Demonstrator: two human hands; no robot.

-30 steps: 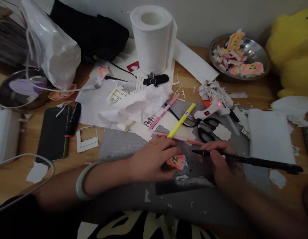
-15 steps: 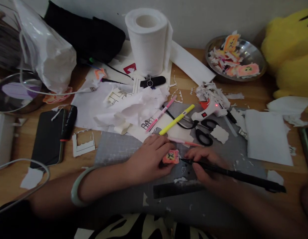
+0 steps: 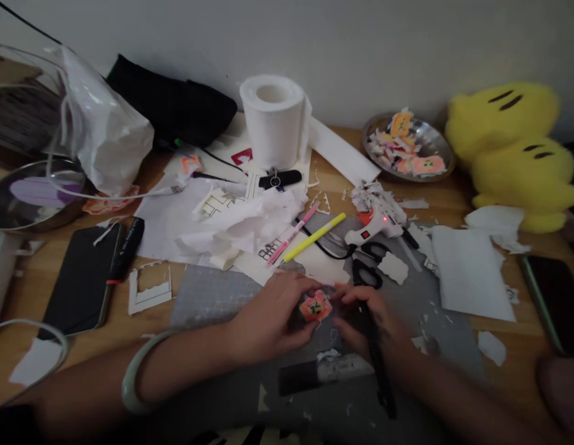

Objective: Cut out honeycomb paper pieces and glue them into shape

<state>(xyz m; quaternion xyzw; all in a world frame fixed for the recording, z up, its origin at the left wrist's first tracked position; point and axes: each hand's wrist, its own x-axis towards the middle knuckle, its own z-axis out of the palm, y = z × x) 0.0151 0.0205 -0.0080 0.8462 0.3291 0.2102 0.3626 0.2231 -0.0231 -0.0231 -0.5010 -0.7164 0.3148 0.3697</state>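
Between the thumb and fingers of my left hand (image 3: 266,315) is a small orange-and-pink coloured paper piece (image 3: 315,307) with a yellow middle and dark marks. My right hand (image 3: 389,327) is closed around a black pen (image 3: 378,368), whose long end points down towards me. The fingertips of that hand are close to the paper piece's right edge; whether they touch it I cannot tell. Beneath both hands lies a grey cutting mat (image 3: 198,303). A dark flat strip (image 3: 299,378) rests on the mat just below them.
Beyond my hands lie a yellow marker (image 3: 315,237), a pink pen (image 3: 294,233), black-handled scissors (image 3: 368,272) and a white glue gun (image 3: 373,228) with a red light. A metal bowl (image 3: 442,176) holds coloured paper pieces. A paper roll (image 3: 273,130) stands behind. Phones (image 3: 80,278) lie on both sides.
The black pen has swung from pointing at the paper piece to lying back along my right hand. My right fingers have come nearer the paper piece, which is now lifted and turned slightly. The view has tilted up.
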